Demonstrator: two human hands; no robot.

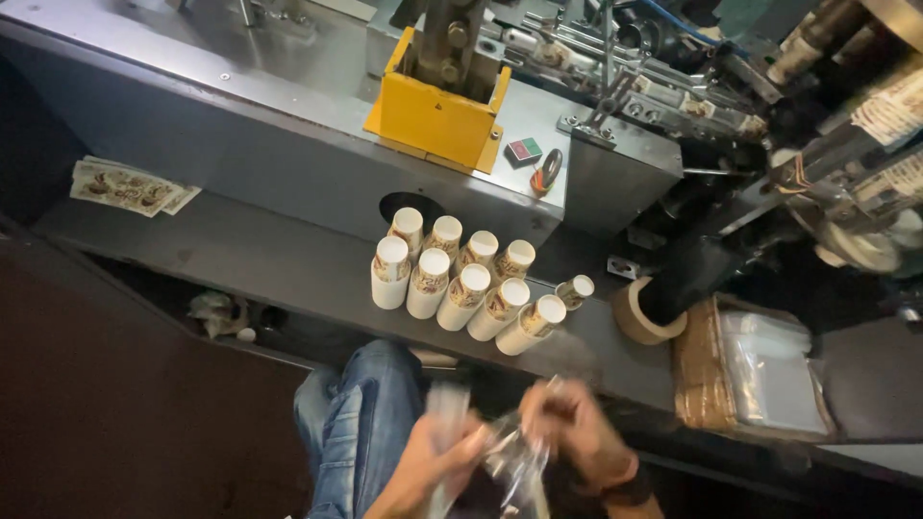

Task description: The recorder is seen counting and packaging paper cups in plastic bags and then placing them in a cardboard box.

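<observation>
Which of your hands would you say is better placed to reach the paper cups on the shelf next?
Probably the right hand: it sits almost below the nearest paper cups, while the left hand is lower and grips the clear plastic bag more fully.

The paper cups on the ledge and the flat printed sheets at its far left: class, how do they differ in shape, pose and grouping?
The paper cups are formed into tubes with open white mouths; the printed sheets are flat. The cups stand in two close rows; the sheets lie in a small overlapping pile. The cups sit near the middle of the grey ledge, the sheets at its far left. Both carry a similar brown and cream print.
</observation>
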